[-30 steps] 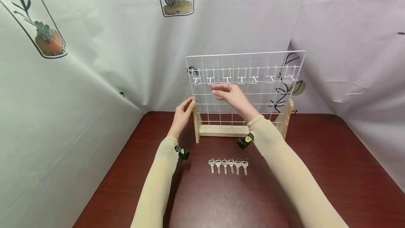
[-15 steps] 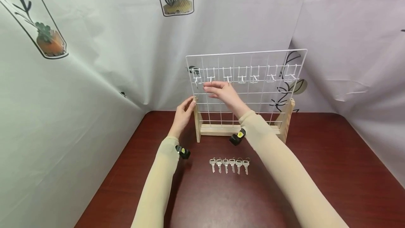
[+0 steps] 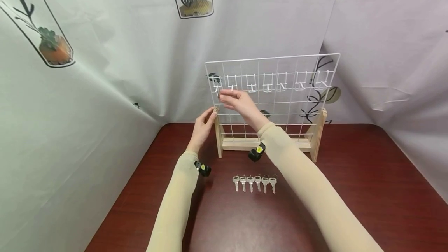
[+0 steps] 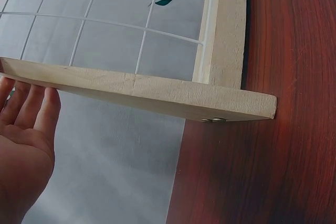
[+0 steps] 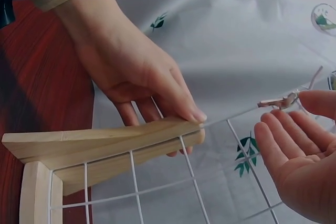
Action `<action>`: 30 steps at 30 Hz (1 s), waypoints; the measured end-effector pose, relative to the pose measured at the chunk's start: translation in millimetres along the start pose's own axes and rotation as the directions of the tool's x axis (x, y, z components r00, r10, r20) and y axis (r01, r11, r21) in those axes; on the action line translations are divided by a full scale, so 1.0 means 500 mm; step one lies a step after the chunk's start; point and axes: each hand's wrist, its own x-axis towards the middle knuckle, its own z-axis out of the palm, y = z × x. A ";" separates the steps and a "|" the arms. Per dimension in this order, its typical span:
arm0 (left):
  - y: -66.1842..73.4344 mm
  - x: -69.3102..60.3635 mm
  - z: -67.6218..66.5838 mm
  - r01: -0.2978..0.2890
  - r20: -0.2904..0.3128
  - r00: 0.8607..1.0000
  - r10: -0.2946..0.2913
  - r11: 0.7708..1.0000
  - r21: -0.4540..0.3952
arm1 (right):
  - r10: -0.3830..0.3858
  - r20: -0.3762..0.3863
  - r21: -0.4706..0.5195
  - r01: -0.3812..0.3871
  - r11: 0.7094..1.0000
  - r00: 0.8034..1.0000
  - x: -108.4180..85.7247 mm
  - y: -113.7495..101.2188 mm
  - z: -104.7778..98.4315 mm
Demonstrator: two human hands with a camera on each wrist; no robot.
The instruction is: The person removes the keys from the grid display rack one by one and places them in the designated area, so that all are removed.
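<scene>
My left hand (image 3: 203,128) grips the top of the left wooden upright (image 5: 105,142) of a white wire grid rack (image 3: 260,103). In the right wrist view its thumb lies on one side of the wood, its fingers on the other. A key (image 5: 278,101) hangs at the leftmost hook (image 3: 217,88). Beside it is my right hand (image 3: 241,106), fingers extended and thumb (image 5: 316,102) apart from them. Whether thumb or fingertips touch the key is unclear. The left wrist view shows my left fingers (image 4: 47,111) against the wood.
Several keys with rings (image 3: 251,182) lie in a row on the dark red table (image 3: 252,221) before the rack. More white hooks (image 3: 281,86) line the grid to the right. A wooden base bar (image 3: 241,143) joins the uprights. A pale curtain (image 3: 140,49) hangs behind.
My right hand has moved left along the grid to the key at the leftmost hook. My left hand keeps its grip on the upright. The keys on the table have not moved.
</scene>
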 end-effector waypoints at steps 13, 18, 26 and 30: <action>-0.002 -0.009 -0.001 0.010 -0.006 1.000 -0.010 1.000 0.025 | -0.004 -0.007 0.050 0.004 0.999 1.000 -0.010 0.007 0.010; 0.000 -0.007 -0.001 0.002 -0.003 1.000 -0.002 1.000 0.029 | -0.002 -0.001 0.077 0.002 0.997 1.000 -0.012 0.007 0.012; 0.002 -0.009 -0.001 0.017 -0.016 1.000 -0.017 0.999 0.043 | 0.002 -0.036 0.049 0.000 0.999 0.999 -0.011 0.005 0.018; 0.004 -0.004 0.000 0.010 -0.018 1.000 -0.009 0.999 0.038 | -0.006 -0.047 0.046 0.008 0.999 0.999 -0.007 -0.002 0.021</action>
